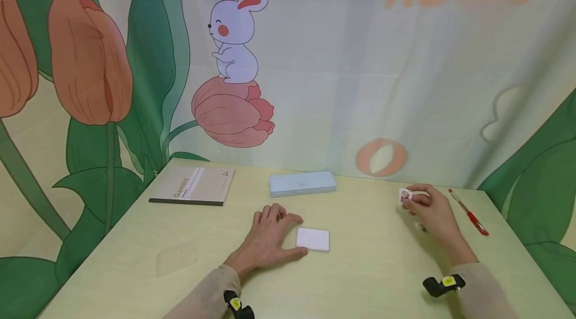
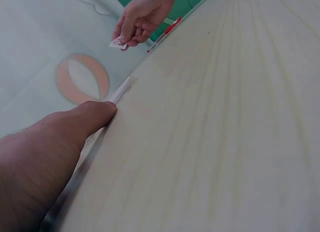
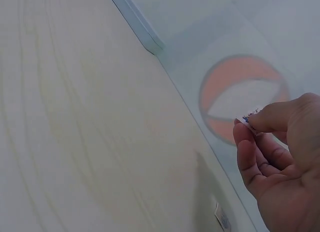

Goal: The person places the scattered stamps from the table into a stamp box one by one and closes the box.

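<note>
My right hand [image 1: 434,214] is raised above the right side of the table. Between thumb and fingers it pinches a small white card with a printed pattern [image 1: 405,195], also seen in the right wrist view as a small printed card [image 3: 250,116]. Below that hand, partly hidden, a second small printed piece [image 1: 421,228] lies on the table. My left hand [image 1: 270,239] rests on the table with its fingers spread. Its thumb touches the near left corner of a flat white rounded rectangle [image 1: 313,240], and the forefinger lies off its far left corner.
A transparent plastic piece [image 1: 177,259] lies left of the left hand. Farther back are a notebook [image 1: 198,186] and a light blue case [image 1: 302,184]. A red pen [image 1: 469,212] lies right of the right hand. A printed curtain [image 1: 315,84] hangs behind the table.
</note>
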The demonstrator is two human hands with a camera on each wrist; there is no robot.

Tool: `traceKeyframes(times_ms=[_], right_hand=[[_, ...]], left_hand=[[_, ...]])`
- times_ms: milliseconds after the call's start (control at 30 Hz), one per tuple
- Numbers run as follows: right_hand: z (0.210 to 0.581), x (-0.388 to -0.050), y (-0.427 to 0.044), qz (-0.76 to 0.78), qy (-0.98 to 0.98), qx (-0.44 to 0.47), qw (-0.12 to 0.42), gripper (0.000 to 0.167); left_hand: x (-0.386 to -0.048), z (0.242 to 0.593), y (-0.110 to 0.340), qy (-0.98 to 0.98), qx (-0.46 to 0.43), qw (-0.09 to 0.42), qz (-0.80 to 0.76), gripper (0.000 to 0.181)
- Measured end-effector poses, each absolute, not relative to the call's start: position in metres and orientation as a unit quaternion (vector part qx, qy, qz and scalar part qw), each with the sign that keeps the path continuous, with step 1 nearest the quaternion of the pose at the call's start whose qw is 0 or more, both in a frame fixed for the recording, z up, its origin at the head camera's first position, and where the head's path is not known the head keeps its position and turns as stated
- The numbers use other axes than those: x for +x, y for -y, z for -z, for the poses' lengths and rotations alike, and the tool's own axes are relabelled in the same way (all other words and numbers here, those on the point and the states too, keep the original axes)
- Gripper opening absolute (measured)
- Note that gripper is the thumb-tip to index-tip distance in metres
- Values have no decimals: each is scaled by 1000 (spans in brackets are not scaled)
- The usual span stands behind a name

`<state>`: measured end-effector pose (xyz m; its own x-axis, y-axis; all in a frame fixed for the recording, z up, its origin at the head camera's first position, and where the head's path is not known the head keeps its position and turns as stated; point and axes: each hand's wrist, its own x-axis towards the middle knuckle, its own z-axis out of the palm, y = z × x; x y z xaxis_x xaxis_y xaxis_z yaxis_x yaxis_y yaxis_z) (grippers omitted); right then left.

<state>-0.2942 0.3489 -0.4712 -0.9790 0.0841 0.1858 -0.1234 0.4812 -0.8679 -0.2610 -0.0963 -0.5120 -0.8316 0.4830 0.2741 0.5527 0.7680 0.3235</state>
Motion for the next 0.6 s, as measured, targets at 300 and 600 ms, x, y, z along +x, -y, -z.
traceKeyframes(times_ms=[300, 600], right_hand=[[470, -286, -324, -542, 833, 31, 104, 35], [463, -282, -296, -570, 816, 43, 82, 38]], left_hand=[[-261, 513, 97, 936, -278, 89, 199, 72], [-261, 514, 98, 924, -289, 90, 233, 57]])
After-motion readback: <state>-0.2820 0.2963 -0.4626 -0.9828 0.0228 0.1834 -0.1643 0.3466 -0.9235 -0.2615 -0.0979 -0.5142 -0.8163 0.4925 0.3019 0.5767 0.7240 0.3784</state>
